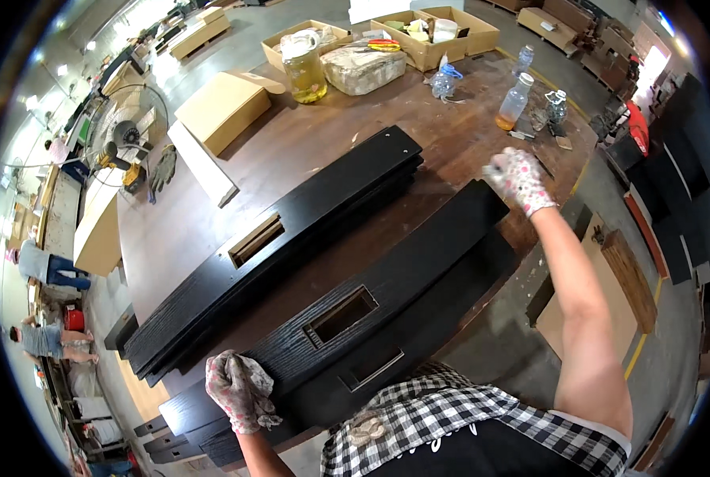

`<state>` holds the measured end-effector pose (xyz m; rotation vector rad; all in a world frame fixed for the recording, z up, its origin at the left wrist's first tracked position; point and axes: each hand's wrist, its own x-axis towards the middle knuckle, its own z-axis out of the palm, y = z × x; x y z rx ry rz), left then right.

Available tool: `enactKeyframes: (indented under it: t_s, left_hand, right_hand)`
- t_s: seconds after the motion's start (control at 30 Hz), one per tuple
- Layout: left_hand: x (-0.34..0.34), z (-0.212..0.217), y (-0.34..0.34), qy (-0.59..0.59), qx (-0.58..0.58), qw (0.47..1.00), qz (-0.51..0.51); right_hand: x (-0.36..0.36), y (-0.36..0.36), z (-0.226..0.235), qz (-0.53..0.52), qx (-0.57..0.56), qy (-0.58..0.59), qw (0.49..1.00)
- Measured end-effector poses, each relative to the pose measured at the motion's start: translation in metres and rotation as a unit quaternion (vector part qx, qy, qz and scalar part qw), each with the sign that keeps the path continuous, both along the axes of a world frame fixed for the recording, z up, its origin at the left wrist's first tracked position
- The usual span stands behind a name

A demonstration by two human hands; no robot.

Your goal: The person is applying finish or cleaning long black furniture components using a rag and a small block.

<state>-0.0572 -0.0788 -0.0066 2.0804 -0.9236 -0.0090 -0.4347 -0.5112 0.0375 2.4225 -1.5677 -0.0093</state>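
Long black boards lie slantwise across a brown table [152, 238]. The near black board [394, 270] has a rectangular cutout and rests over another black board [434, 318] with a similar slot. Beyond it is a stack of black boards [323, 199], its cutout showing bare wood. My left hand [232, 389], in a flower-patterned glove, is closed on a crumpled cloth [266, 409] at the near board's left end. My right hand [522, 179], gloved alike, is just off that board's far right end. Motion smears its fingers, so their grip is unclear.
Bottles [514, 103], a jar of yellow liquid [303, 71], a wrapped block [363, 67] and open cartons [434, 36] line the table's far side. A cardboard box [224, 111], a cordless drill [132, 175] and a fan [126, 133] are at left. People work farther left.
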Motion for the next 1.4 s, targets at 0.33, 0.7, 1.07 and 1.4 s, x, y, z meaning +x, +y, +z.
enactKeyframes:
  t_s: [0.33, 0.7, 1.07, 1.4]
  left_hand:
    - [-0.026, 0.023, -0.011, -0.130, 0.111, 0.973, -0.157]
    - [0.167, -0.011, 0.209, -0.032, 0.141, 0.959, 0.244]
    - [0.058, -0.021, 0.111, -0.232, 0.182, 0.955, 0.016]
    - [-0.126, -0.012, -0.111, -0.205, 0.120, 0.955, -0.175]
  right_hand:
    - [0.071, 0.075, -0.073, 0.065, 0.095, -0.585, 0.803]
    - [0.041, 0.037, -0.112, 0.027, 0.098, -0.591, 0.800]
    - [0.073, 0.074, -0.078, -0.006, 0.091, -0.682, 0.726]
    - [0.071, 0.075, -0.094, 0.032, 0.096, -0.764, 0.637]
